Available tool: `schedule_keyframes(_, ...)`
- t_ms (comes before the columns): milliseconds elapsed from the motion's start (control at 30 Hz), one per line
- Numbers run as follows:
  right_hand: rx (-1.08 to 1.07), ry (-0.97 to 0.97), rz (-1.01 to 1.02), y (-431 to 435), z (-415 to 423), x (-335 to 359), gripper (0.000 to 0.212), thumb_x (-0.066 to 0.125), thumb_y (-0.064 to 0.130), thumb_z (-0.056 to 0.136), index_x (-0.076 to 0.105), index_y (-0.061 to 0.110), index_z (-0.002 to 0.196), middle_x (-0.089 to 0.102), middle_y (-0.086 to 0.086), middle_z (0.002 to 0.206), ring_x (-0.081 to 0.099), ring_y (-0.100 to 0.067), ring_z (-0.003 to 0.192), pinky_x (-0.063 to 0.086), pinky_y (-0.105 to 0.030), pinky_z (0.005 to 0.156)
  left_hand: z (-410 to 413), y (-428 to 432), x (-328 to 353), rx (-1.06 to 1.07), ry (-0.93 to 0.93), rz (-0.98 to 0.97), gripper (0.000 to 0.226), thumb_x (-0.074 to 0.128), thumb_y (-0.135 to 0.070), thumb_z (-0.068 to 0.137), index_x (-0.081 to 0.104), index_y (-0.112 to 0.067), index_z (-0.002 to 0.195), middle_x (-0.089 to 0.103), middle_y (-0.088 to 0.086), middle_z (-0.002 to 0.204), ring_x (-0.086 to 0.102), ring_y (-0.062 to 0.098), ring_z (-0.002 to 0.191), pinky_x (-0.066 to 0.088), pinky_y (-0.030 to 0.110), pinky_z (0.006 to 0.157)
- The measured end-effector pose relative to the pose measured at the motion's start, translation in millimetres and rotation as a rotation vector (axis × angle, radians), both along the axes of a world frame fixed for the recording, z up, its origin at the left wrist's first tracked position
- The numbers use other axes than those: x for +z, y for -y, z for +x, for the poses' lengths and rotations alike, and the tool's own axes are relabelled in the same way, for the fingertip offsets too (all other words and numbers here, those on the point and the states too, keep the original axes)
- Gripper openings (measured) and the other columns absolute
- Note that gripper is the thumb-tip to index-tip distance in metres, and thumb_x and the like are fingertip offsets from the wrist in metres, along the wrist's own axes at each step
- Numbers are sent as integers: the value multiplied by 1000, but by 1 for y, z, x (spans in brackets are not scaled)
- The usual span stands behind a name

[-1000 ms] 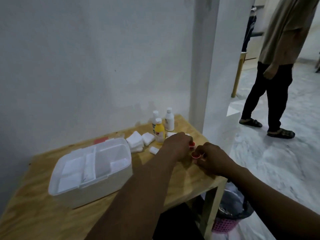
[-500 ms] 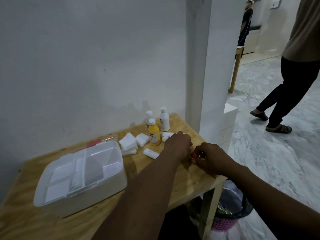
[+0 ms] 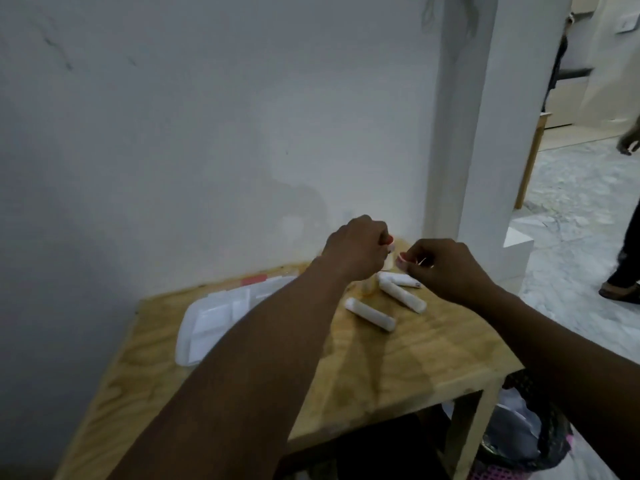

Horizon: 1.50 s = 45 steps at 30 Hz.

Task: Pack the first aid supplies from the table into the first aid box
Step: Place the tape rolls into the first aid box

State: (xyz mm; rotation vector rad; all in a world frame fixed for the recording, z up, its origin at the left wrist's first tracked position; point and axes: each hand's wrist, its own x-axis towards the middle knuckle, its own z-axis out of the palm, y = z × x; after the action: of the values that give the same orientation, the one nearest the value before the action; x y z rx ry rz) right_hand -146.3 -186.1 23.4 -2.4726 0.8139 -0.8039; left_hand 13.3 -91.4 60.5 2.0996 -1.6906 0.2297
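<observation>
Both hands have risen off the table [image 3: 398, 368] since a second ago. Left hand [image 3: 356, 249] and right hand [image 3: 446, 268] each pinch a small red-and-white item — packing under way. Box [image 3: 211, 317] sits left; rolls [image 3: 370, 313] unpacked.

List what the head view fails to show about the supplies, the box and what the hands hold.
- Bottles: hidden behind the left hand.
- First aid box: right part covered by the left forearm; open or closed unclear through blur.
- Small red-and-white items pinched in the left hand and the right hand: too small and blurred to identify.
- Labels on the white rolls: unreadable.
</observation>
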Motion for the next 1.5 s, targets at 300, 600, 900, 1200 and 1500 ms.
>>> schedule_keyframes(300, 353, 51, -17, -124, 128, 41, 21, 71, 43, 84, 72, 22, 84, 74, 10, 84, 68, -8, 79, 55, -30, 74, 121, -154, 31, 331, -94, -60, 25, 68, -46, 89, 74, -24, 97, 71, -3, 104, 64, 18, 98, 54, 39, 87)
schedule_keyframes(600, 405, -195, -200, -179, 175, -1, 19, 65, 31, 91, 75, 26, 106, 66, 0, 105, 61, -19, 95, 42, -27, 72, 165, -212, -4, 372, -221, 35, 22, 73, -44, 86, 76, -24, 94, 71, -3, 100, 64, 16, 93, 55, 40, 84)
schedule_keyframes(900, 408, -201, -209, -180, 175, -11, 24, 59, 31, 94, 74, 31, 113, 72, 3, 116, 64, -16, 104, 46, -29, 89, 154, -195, -16, 327, -196, 123, 28, 75, -41, 87, 78, -21, 106, 72, -3, 107, 64, 16, 90, 55, 35, 82)
schedule_keyframes(1200, 455, -143, -153, -171, 168, -26, 37, 45, 42, 83, 76, 34, 101, 73, 10, 106, 60, -16, 99, 48, -37, 90, 150, -186, -18, 300, -164, 194, 22, 73, -31, 89, 77, -20, 107, 71, 0, 111, 64, 19, 97, 56, 41, 88)
schedule_keyframes(1500, 409, -82, -118, -165, 159, -20, 23, 57, 31, 87, 74, 24, 101, 72, 5, 101, 60, -12, 94, 51, -33, 84, 148, -182, -27, 324, -129, 235, 22, 73, -32, 89, 77, -20, 107, 71, -1, 112, 64, 19, 101, 55, 38, 87)
